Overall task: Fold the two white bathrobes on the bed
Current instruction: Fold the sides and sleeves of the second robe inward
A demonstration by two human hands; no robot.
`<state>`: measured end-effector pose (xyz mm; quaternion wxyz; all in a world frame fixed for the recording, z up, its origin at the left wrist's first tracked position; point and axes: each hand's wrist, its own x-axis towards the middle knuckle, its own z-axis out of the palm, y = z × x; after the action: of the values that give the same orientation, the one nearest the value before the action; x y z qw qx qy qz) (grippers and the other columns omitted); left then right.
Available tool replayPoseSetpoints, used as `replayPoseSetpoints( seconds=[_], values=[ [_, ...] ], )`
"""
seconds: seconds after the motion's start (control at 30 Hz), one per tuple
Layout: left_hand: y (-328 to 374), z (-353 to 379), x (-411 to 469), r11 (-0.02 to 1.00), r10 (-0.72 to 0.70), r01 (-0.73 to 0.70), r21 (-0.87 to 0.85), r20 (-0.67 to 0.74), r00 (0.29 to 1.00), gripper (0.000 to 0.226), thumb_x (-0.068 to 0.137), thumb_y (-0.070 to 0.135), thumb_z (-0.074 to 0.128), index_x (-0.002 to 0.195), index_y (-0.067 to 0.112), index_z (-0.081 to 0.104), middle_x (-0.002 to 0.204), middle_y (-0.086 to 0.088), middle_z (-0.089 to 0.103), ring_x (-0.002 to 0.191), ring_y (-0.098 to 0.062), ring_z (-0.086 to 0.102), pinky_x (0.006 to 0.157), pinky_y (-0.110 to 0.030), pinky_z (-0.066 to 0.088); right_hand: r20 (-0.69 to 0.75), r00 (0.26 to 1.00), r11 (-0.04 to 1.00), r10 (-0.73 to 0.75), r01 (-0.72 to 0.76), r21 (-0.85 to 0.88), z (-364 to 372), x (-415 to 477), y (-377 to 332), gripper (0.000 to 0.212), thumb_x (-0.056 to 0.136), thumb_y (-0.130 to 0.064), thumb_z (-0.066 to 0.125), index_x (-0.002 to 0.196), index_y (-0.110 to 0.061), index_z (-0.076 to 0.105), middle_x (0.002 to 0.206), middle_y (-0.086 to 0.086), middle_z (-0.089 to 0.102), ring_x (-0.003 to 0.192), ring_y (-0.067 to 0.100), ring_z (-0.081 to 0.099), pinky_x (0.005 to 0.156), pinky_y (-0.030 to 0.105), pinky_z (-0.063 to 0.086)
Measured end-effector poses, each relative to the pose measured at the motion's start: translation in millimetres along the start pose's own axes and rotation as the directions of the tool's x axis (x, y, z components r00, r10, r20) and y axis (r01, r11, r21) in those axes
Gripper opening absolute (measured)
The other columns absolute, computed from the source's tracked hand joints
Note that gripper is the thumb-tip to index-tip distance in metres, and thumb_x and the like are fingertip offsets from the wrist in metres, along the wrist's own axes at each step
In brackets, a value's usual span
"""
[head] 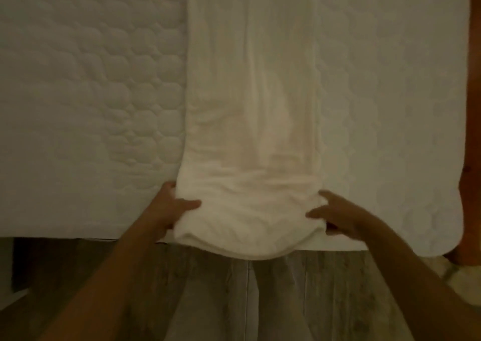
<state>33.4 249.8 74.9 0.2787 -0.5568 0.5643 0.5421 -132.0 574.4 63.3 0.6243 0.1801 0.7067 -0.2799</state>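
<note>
One white bathrobe [250, 111] lies on the quilted bed [86, 101] as a long narrow strip running away from me, its near end bulging over the bed's front edge. My left hand [169, 208] grips the robe's near left corner, thumb on top. My right hand [335, 213] holds the near right corner, fingers pressed into the cloth. Only this one robe is in view.
The bed's front edge [65, 234] runs across the lower frame, with wooden floor [286, 296] below it. A wooden bed frame [471, 137] rises along the right side. A pale bundle [463, 278] lies on the floor at the lower right.
</note>
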Motion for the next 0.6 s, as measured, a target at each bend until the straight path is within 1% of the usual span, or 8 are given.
replayPoseSetpoints(
  seconds=[0.1, 0.17, 0.2, 0.3, 0.37, 0.43, 0.5, 0.6],
  values=[
    [71.4, -28.0, -5.0, 0.980, 0.008, 0.000, -0.199, 0.040, 0.999, 0.075, 0.090, 0.015, 0.070, 0.154, 0.019, 0.031, 0.124, -0.003, 0.058, 0.080, -0.017, 0.063, 0.057, -0.031, 0.050, 0.013, 0.980, 0.955, -0.199, 0.191, 0.227, -47.9, -36.6, -68.9, 0.076, 0.066, -0.027, 0.090, 0.133, -0.032, 0.055, 0.101, 0.004, 0.070, 0.080, 0.027, 0.058, 0.056, 0.029, 0.047],
    [122.2, -41.3, -3.5, 0.903, 0.063, -0.033, -0.427, 0.056, 0.996, 0.051, 0.101, 0.023, 0.050, 0.151, 0.017, 0.038, 0.093, 0.000, 0.076, 0.063, -0.012, 0.070, 0.050, -0.024, 0.053, -0.104, 0.925, 0.845, -0.366, 0.377, 0.379, -79.2, -43.7, -113.8, 0.098, 0.027, -0.047, 0.100, 0.119, -0.028, 0.072, 0.088, -0.001, 0.074, 0.069, 0.018, 0.066, 0.054, 0.025, 0.052],
    [144.2, -46.7, 1.4, 0.822, 0.090, -0.045, -0.568, 0.052, 0.995, 0.045, 0.104, 0.029, 0.044, 0.146, 0.016, 0.045, 0.080, 0.000, 0.076, 0.058, -0.011, 0.070, 0.048, -0.020, 0.053, -0.182, 0.898, 0.771, -0.400, 0.437, 0.463, -91.0, -44.8, -136.9, 0.090, 0.027, -0.049, 0.099, 0.110, -0.025, 0.077, 0.085, 0.000, 0.075, 0.068, 0.015, 0.069, 0.055, 0.023, 0.055],
    [194.5, -48.9, 26.8, 0.625, 0.104, -0.096, -0.775, -0.039, 0.994, 0.049, 0.099, 0.055, 0.047, 0.128, 0.016, 0.052, 0.105, -0.012, 0.071, 0.083, -0.027, 0.076, 0.072, -0.034, 0.059, -0.355, 0.851, 0.616, -0.388, 0.526, 0.586, -107.8, -32.2, -192.6, 0.042, 0.091, -0.042, 0.068, 0.125, -0.018, 0.064, 0.096, 0.010, 0.076, 0.082, 0.021, 0.076, 0.069, 0.031, 0.060],
    [209.3, -36.9, 55.1, 0.801, 0.122, -0.233, -0.551, -0.232, 0.965, 0.059, 0.093, 0.067, 0.045, 0.125, 0.019, 0.053, 0.115, -0.010, 0.067, 0.094, -0.029, 0.070, 0.084, -0.038, 0.056, -0.464, 0.817, 0.695, -0.342, 0.552, 0.460, -107.7, -3.5, -207.8, 0.036, 0.098, -0.038, 0.058, 0.123, -0.013, 0.058, 0.101, 0.012, 0.073, 0.084, 0.023, 0.073, 0.077, 0.035, 0.058],
    [208.2, -19.0, 86.3, 0.955, 0.229, -0.286, -0.080, -0.413, 0.881, 0.070, 0.083, 0.073, 0.056, 0.128, 0.019, 0.054, 0.129, -0.009, 0.062, 0.109, -0.029, 0.063, 0.095, -0.039, 0.052, -0.555, 0.766, 0.799, -0.324, 0.536, 0.274, -99.0, 31.2, -208.2, 0.061, 0.082, -0.049, 0.072, 0.129, -0.012, 0.059, 0.103, 0.010, 0.069, 0.081, 0.021, 0.067, 0.082, 0.039, 0.054],
    [202.8, -1.9, 111.3, 0.955, 0.287, -0.239, 0.173, -0.352, 0.891, 0.092, 0.076, 0.071, 0.068, 0.146, 0.018, 0.040, 0.146, -0.011, 0.050, 0.129, -0.030, 0.053, 0.106, -0.039, 0.045, -0.565, 0.761, 0.900, -0.318, 0.429, 0.071, -83.8, 55.5, -205.0, 0.090, 0.067, -0.063, 0.078, 0.140, -0.019, 0.052, 0.123, 0.010, 0.066, 0.105, 0.027, 0.066, 0.097, 0.042, 0.051],
    [201.8, 10.0, 145.9, 0.952, 0.262, -0.183, 0.247, -0.340, 0.903, 0.107, 0.070, 0.073, 0.072, 0.150, 0.016, 0.031, 0.151, -0.017, 0.040, 0.136, -0.036, 0.044, 0.110, -0.047, 0.042, -0.516, 0.784, 0.923, -0.344, 0.385, -0.030, -70.1, 90.9, -207.5, 0.094, 0.076, -0.066, 0.073, 0.150, -0.019, 0.040, 0.143, 0.009, 0.055, 0.127, 0.031, 0.056, 0.106, 0.044, 0.046]
  ],
)
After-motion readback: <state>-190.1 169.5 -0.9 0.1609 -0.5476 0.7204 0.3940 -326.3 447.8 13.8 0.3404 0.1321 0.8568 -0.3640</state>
